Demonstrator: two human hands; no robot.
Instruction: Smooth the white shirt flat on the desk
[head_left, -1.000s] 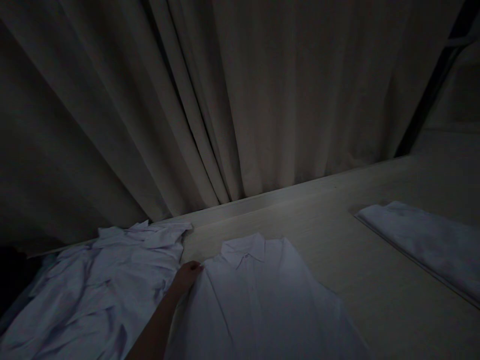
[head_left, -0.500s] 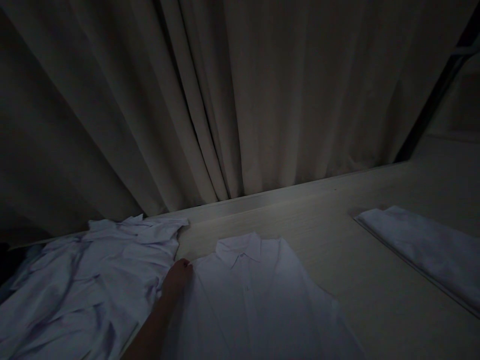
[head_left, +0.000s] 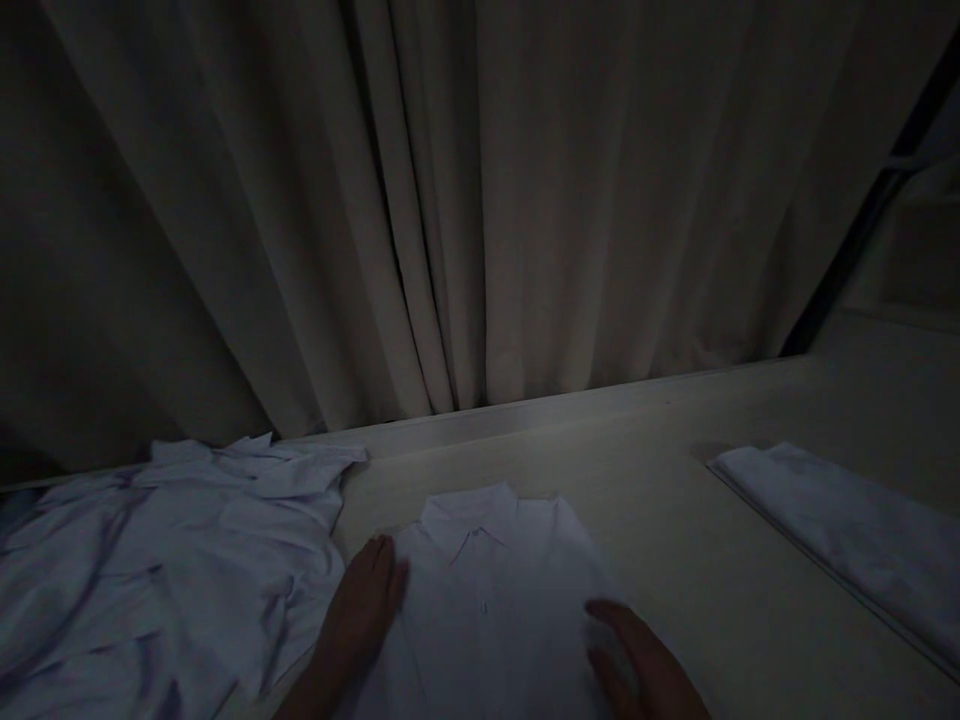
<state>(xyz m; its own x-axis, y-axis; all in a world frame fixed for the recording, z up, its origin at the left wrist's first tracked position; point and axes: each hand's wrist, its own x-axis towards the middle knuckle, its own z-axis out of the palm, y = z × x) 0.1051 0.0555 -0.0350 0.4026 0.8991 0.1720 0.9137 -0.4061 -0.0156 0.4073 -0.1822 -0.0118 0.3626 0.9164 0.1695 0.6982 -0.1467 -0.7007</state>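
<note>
White cotton, buttoned and collar-up, the shirt point(head_left: 491, 590) lies flat on the pale worktop point(head_left: 712, 560) straight in front of the person, and it now looks narrower than half a second ago: its sides seem turned in. The right hand point(head_left: 637, 665) has come into view and rests open, palm down, on the right side of the shirt, while the left hand point(head_left: 364, 605) has moved from the shoulder to lie flat, fingers together, along the left edge. Both press rather than pinch. To the left sits a crumpled pile of shirts point(head_left: 165, 560); to the right, a folded stack point(head_left: 847, 540), cut off by the frame. The shirt's lower half and the wrists fall outside the view, and dim light blurs the folds; a curtain point(head_left: 480, 200) hangs behind.
</note>
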